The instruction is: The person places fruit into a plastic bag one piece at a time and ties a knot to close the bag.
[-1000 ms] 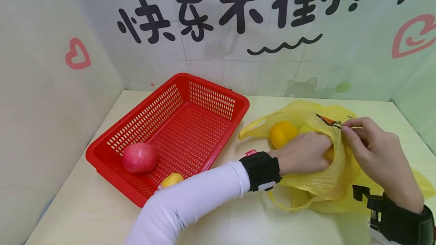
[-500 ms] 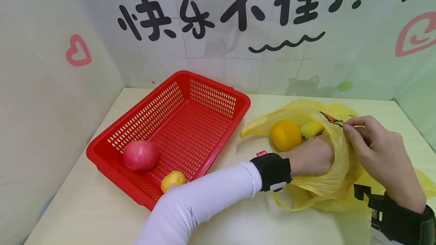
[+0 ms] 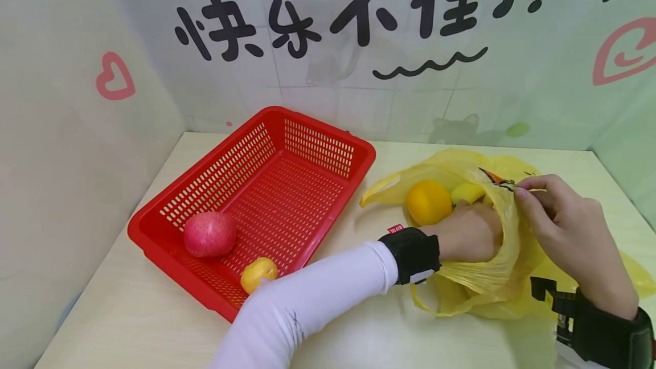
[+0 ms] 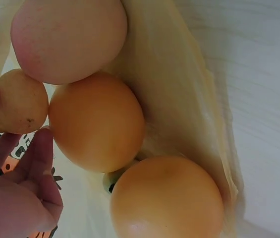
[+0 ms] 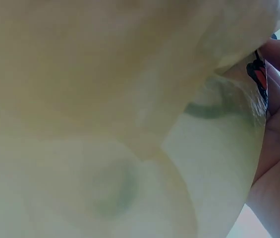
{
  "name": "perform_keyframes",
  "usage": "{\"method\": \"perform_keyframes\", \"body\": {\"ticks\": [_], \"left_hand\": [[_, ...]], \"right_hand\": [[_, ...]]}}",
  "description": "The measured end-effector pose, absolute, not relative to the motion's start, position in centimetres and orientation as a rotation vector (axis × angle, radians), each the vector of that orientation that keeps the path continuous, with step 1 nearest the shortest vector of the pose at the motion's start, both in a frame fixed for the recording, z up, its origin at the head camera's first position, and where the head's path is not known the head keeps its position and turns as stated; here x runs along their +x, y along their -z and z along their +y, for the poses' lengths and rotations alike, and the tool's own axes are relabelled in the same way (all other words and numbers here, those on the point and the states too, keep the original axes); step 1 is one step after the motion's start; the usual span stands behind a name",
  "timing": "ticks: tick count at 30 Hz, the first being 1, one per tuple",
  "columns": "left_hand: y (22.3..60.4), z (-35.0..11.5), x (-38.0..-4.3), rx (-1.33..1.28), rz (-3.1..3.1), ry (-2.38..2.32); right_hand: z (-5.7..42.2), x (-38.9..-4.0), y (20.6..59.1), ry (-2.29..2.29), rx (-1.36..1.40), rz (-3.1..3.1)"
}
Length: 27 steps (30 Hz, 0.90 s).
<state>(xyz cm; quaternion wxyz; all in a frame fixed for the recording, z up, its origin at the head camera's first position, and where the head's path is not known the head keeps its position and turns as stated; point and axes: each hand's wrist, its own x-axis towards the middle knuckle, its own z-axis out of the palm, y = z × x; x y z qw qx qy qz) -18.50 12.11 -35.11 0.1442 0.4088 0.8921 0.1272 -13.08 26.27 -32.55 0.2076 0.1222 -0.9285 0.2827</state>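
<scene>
One potato is pinched in the left hand, the right hand pinching a crosswise bag, mouth leftward.

Staged tabletop booth: pale printed panels bearing large black characters are enclosing a wood-toned table on three sides.

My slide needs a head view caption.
White-sleeved arm reaching into a yellow bag of fruit beside a red basket.

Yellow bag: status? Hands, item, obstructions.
Left hand in the yellow bag, thumb and fingers about a potato. Right hand pinching the bag's edge. Orange crowding the potato's side.
</scene>
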Motion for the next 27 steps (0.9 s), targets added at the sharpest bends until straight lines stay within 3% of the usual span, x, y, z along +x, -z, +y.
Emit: {"method": "perform_keyframes", "body": {"ticks": [27], "left_hand": [[34.24, 11.65, -19.18, 1.152, 2.543, -0.292]], "right_hand": [[26.38, -13.07, 32.49, -0.789, 0.336, -2.583]]}}
